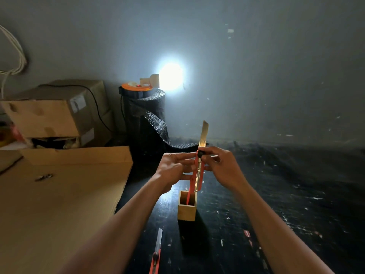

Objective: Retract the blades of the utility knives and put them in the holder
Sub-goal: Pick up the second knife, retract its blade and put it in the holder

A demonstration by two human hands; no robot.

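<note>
I hold a red utility knife (199, 175) upright in front of me, above a small square wooden holder (186, 212) on the dark floor. Its long blade (204, 133) sticks out upward. My left hand (173, 169) grips the knife's body from the left. My right hand (221, 165) holds it from the right, with fingertips at the black slider near the top. One red knife stands in the holder (189, 194). A second red knife (156, 258) lies on the floor near me with its blade out.
A large flat cardboard box (63, 194) fills the left side. Behind it stand stacked cartons (55, 113). A black bubble-wrap roll (146, 119) with an orange reel and a bright lamp (169, 76) stands against the wall. The dark floor opens to the right.
</note>
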